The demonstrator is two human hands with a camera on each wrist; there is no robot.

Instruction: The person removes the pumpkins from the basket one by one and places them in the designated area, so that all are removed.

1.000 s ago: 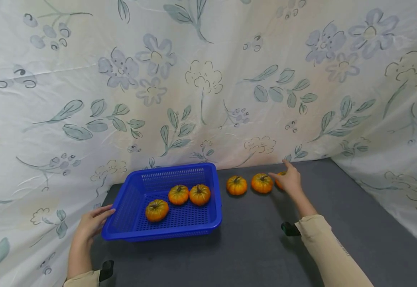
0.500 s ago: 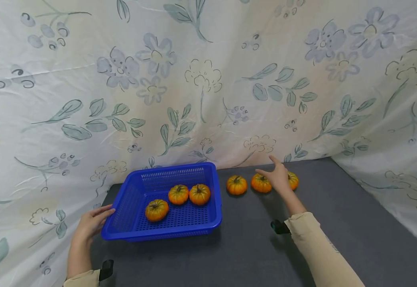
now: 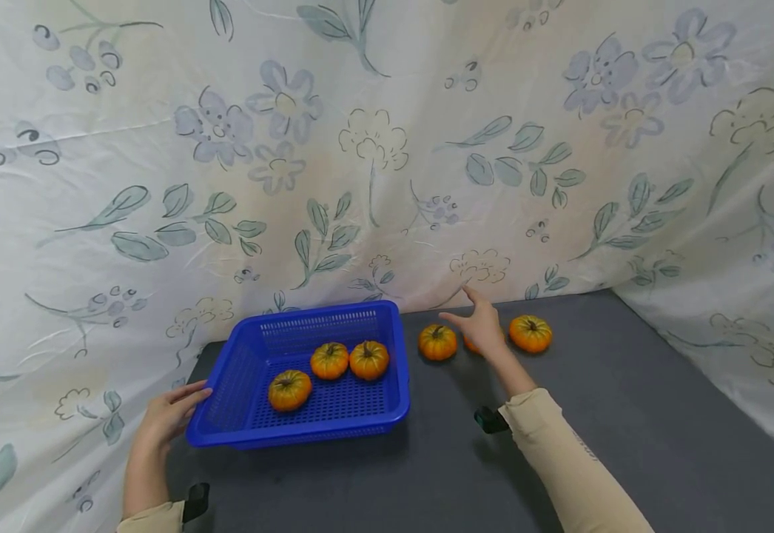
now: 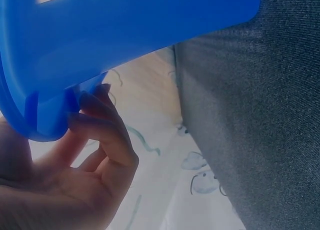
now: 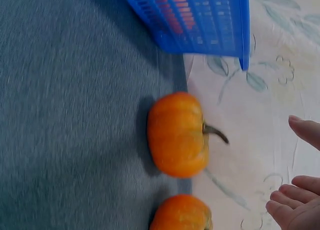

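A blue plastic basket point(image 3: 300, 437) stands on the dark table, with three small orange pumpkins point(image 3: 290, 390) inside. My left hand point(image 3: 166, 420) grips the basket's left rim; in the left wrist view its fingers point(image 4: 107, 135) curl under the rim. To the right of the basket, three more pumpkins lie in a row: a near one point(image 3: 437, 342), a middle one point(image 3: 472, 346) mostly hidden behind my right hand point(image 3: 483, 326), and a far right one point(image 3: 530, 334). That hand hovers above the row, thumb and fingers spread, holding nothing. The right wrist view shows a stemmed pumpkin point(image 5: 178, 135) below it.
A floral cloth point(image 3: 387, 148) hangs behind the table and along its right side. The dark grey tabletop point(image 3: 427, 474) extends in front of the basket and to the right.
My right hand has moved left along the row, from the far right pumpkin to between the middle and near ones. The left hand and basket stay put.
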